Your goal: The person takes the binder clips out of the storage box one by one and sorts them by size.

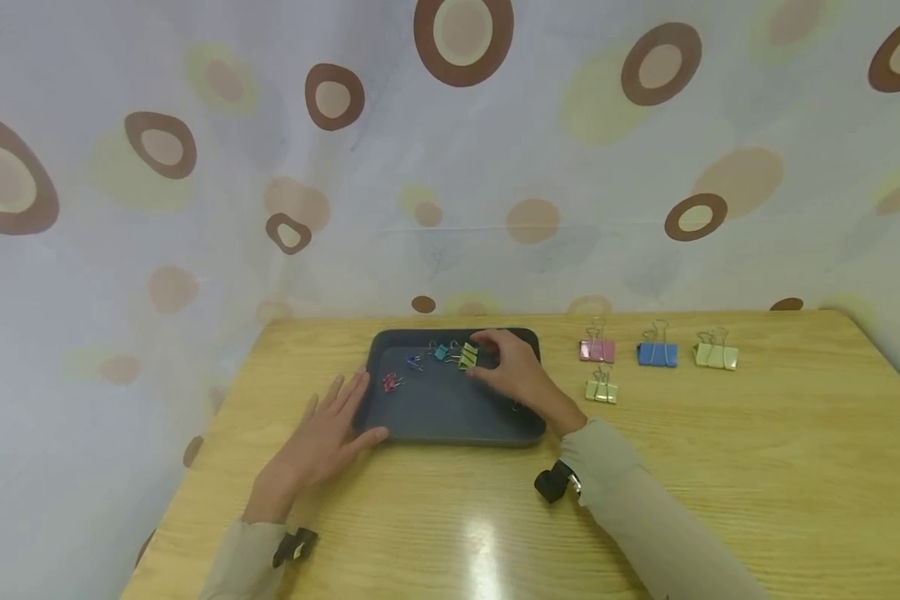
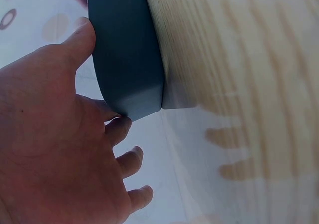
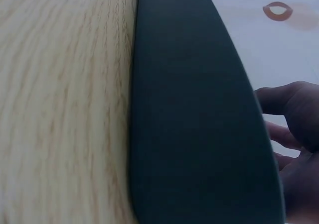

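A dark grey tray [image 1: 450,425] holds small binder clips: a pink one [image 1: 390,382], a dark blue one [image 1: 415,362] and a teal one [image 1: 441,352]. My right hand [image 1: 513,367] reaches over the tray's right side and pinches a yellow-green binder clip [image 1: 468,357] between thumb and fingertips. In the right wrist view the tray wall hides the clip and part of that hand [image 3: 301,119]. My left hand [image 1: 322,442] rests against the tray's left edge, fingers spread; its thumb and fingertips touch the tray corner [image 2: 129,84] in the left wrist view.
Right of the tray, a pink binder clip [image 1: 597,350], a blue one [image 1: 657,354] and a pale green one [image 1: 716,357] stand in a row on the wooden table [image 1: 420,517]. A smaller pale green clip [image 1: 602,391] sits in front. A patterned curtain [image 1: 465,183] hangs behind.
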Tool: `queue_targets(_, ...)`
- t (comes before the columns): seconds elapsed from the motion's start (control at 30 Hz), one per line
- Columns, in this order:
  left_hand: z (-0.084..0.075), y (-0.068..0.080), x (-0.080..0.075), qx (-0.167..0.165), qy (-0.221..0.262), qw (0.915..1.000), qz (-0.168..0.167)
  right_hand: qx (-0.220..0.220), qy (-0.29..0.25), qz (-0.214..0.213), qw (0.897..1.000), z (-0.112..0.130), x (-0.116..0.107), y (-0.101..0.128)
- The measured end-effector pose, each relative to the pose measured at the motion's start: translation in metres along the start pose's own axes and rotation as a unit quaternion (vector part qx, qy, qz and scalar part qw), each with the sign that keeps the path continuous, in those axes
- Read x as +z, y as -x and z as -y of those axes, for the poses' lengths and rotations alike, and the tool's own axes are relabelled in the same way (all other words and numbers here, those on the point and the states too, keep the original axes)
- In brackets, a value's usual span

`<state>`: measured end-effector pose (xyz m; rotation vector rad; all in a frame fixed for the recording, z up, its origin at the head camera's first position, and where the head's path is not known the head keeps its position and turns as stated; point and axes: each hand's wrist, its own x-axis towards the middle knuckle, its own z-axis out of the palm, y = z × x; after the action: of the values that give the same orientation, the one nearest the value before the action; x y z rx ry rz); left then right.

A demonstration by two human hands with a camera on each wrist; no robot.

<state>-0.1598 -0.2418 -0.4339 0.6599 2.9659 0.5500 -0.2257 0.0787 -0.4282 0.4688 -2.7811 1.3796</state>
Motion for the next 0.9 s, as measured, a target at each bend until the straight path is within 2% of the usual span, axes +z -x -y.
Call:
queue_targets(0.43,0.000,0.000,-0.001,0.005,0.002,0.9999,-0.009,0.007,0.037,0.013,0.999,-0.005,0.013,-0.016)
queue_targets(0.8,0.000,-0.001,-0.001,0.003,0.000,1.0000,-0.006,-0.019,0.052,0.012,0.998,-0.012,0.021,-0.020)
queue_targets(0.9,0.001,-0.001,-0.001,0.001,-0.004,1.0000,-0.003,-0.014,0.049,0.012,0.999,-0.010,0.022,-0.020)
